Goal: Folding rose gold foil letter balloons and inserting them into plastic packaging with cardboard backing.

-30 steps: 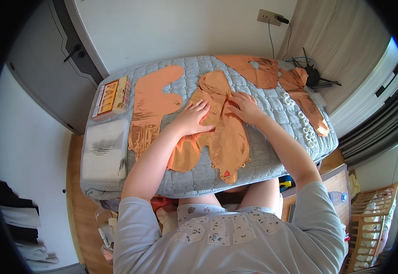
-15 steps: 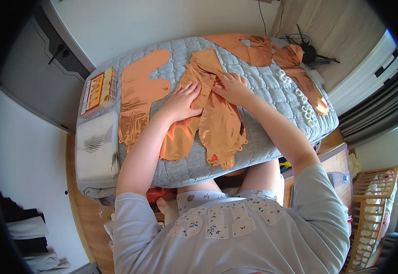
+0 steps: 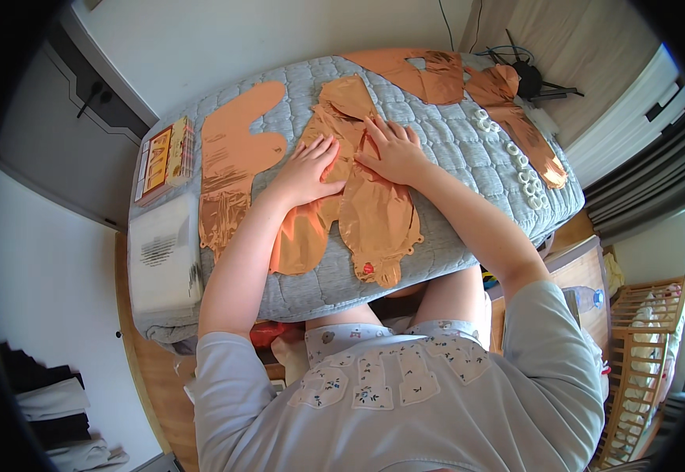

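A flat, deflated orange foil balloon (image 3: 377,224) lies creased in the middle of the grey quilted mattress (image 3: 429,259), with a small red spot near its lower end. My left hand (image 3: 305,171) rests on its left part, palm down and fingers spread. On the upper right part my right hand (image 3: 396,154) presses flat, fingers apart. The foil under both palms is hidden. To the left lies another flat foil balloon (image 3: 232,149) with a curved outline, close to my left forearm.
More orange foil (image 3: 413,75) lies along the far edge, and a further piece (image 3: 527,134) at the right. Several white tape rolls (image 3: 522,169) sit nearby. A boxed stack (image 3: 165,161) and a clear plastic packet (image 3: 163,252) lie at the left. A black stand (image 3: 530,81) is far right.
My right hand has shifted slightly left across the foil, its fingers more spread. The folded upper part of the balloon now lies flatter. My left hand has stayed nearly in place.
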Tool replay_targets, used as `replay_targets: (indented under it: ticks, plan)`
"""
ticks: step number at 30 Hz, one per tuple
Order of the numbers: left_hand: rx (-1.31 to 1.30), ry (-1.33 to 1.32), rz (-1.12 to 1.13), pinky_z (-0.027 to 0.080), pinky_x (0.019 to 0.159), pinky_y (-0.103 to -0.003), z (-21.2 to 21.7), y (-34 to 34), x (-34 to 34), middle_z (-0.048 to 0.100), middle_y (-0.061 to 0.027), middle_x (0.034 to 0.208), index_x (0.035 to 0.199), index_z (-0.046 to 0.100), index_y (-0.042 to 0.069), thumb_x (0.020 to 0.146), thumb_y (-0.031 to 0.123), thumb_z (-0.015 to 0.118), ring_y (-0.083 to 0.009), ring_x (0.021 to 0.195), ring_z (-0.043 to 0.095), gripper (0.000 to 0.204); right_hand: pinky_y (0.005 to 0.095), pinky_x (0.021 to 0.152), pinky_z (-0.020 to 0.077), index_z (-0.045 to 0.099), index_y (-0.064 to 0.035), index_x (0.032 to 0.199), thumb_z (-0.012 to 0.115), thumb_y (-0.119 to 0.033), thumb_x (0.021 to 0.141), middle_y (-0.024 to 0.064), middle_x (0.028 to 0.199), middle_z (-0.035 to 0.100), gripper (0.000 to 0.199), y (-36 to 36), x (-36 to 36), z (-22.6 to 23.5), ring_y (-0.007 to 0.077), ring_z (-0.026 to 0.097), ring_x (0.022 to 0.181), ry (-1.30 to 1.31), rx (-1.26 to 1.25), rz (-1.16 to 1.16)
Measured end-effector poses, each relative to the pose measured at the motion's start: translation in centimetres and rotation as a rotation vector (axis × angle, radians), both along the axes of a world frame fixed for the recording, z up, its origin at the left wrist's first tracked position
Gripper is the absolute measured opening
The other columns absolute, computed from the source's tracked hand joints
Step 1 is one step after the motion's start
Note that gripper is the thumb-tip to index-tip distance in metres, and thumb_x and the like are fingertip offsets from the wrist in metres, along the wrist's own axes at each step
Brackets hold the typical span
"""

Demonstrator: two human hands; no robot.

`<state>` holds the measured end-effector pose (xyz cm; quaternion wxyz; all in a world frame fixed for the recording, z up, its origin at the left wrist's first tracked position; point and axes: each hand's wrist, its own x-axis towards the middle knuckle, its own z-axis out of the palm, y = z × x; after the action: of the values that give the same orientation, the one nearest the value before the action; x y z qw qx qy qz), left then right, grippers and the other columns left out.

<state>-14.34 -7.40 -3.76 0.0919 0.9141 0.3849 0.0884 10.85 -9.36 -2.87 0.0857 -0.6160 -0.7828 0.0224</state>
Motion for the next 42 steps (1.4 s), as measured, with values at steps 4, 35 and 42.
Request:
replay_targets:
  ticks: [4, 35, 42]
  plan:
    - [-0.001, -0.006, 0.006, 0.017, 0.129, -0.048, 0.9, 0.0, -0.2, 0.026, -0.015, 0.169, 0.161, 0.03, 0.003, 0.092, 0.054, 0.067, -0.0279, 0.158, 0.021, 0.094, 0.0559, 0.125, 0.0181, 0.025, -0.0135, 0.164, 0.046, -0.068, 0.099, 0.0134, 0.168, 0.03, 0.088, 0.2, 0.0, -0.5, 0.0328, 0.03, 0.152, 0.02, 0.088, 0.012]
    - [0.136, -0.273, 0.112, 0.055, 0.088, -0.042, 1.7, 13.0, 11.1, 0.072, -0.01, 0.109, 0.108, 0.075, 0.01, 0.095, 0.026, 0.065, -0.0309, 0.101, 0.068, 0.022, 0.0557, 0.125, 0.0153, 0.036, -0.0058, 0.158, 0.04, -0.068, 0.099, 0.018, 0.168, 0.028, 0.086, -0.8, 0.2, -0.3, 0.0356, 0.025, 0.155, 0.045, 0.021, 0.004]
    - [0.064, -0.335, 0.075, 0.056, 0.086, -0.04, 1.3, 14.8, 10.5, 0.071, -0.0099, 0.105, 0.12, 0.075, 0.013, 0.094, 0.033, 0.069, -0.0281, 0.097, 0.07, 0.034, 0.0567, 0.125, 0.0133, 0.034, -0.0036, 0.159, 0.038, -0.066, 0.101, 0.0198, 0.169, 0.024, 0.085, -0.7, 0.0, 0.6, 0.0359, 0.021, 0.156, 0.043, -0.034, 0.024]
